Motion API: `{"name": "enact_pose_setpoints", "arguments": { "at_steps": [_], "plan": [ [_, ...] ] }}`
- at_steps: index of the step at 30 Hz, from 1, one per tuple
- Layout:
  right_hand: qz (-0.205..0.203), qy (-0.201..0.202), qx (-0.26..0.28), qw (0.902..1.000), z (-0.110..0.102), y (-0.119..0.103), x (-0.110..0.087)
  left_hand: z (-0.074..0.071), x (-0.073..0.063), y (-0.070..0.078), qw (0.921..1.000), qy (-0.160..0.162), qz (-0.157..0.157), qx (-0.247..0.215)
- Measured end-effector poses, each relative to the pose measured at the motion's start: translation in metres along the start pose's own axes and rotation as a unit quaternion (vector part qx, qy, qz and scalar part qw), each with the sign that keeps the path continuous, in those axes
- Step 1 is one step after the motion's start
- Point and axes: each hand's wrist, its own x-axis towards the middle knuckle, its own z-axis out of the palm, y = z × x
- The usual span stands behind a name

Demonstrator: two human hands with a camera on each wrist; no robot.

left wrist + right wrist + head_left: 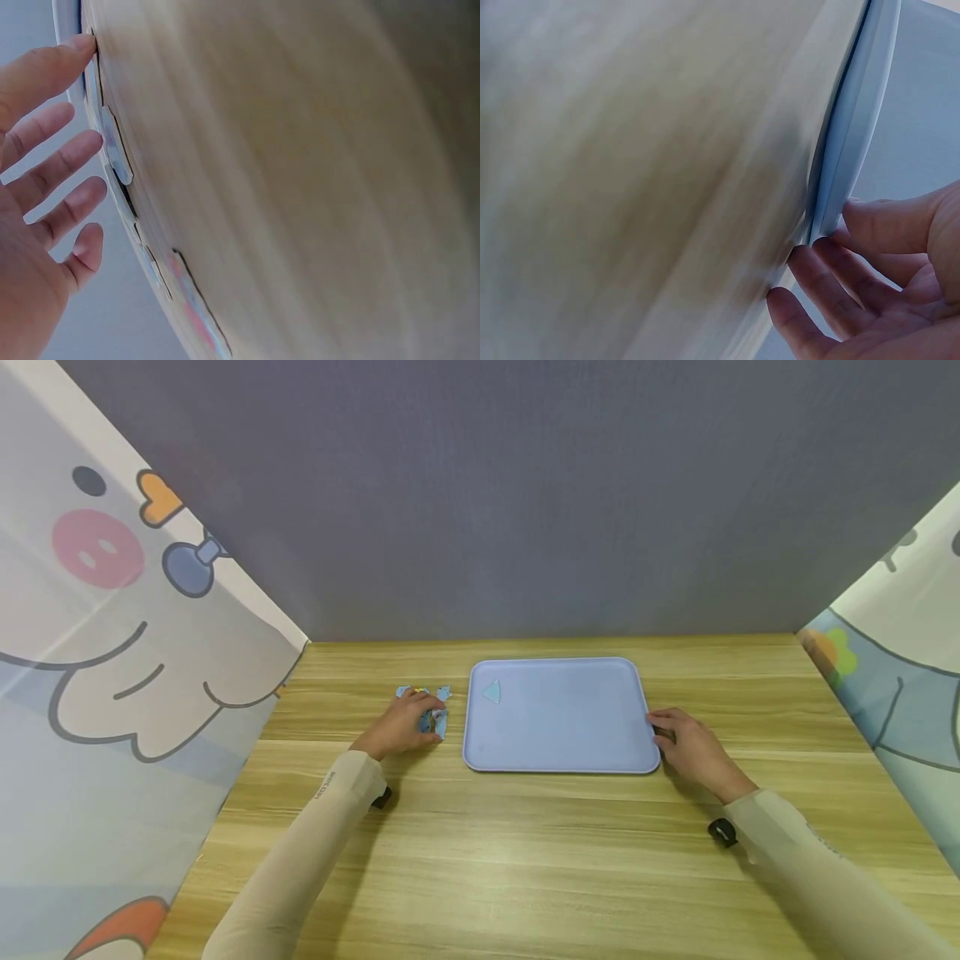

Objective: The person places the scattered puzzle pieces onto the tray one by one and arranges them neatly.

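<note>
Several flat, irregular light-blue pieces, which look like jigsaw pieces (440, 727), lie on the table left of the tray. Over them is my left hand (405, 725), its fingers spread and partly hiding them. In the left wrist view the thumb (56, 67) touches the end of one thin piece, while the other fingers stay loosely apart. My right hand (696, 753) holds the right edge of a pale blue tray (562, 718). In the right wrist view the thumb (889, 225) is on the tray's rim (855, 127), with fingertips at its underside. One light-blue piece (491, 692) lies in the tray's upper left.
The wood-grain table (525, 852) reaches back to a grey partition (525, 502). Cartoon-printed panels stand at the left (97, 635) and right (915, 677). A piece with pink on it (196, 307) lies nearest the left wrist camera.
</note>
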Motion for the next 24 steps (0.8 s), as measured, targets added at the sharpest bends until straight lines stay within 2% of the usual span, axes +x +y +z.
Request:
{"name": "enact_pose_setpoints", "arguments": {
  "at_steps": [7, 16, 24],
  "plan": [
    [-0.003, 0.002, 0.002, 1.0, 0.0002, 0.001, 0.0003, 0.0, 0.0007, 0.0017, 0.9998, 0.006, 0.017, -0.001],
    [-0.004, 0.001, -0.002, 1.0, 0.0002, 0.0005, -0.0002, -0.0009, 0.0013, 0.004, 0.9998, -0.008, -0.016, -0.003],
    [-0.011, 0.007, 0.001, 0.9999, 0.0007, 0.0002, -0.0004, -0.0008, 0.0025, 0.0042, 0.9999, -0.002, -0.014, -0.009]
  ]
}}
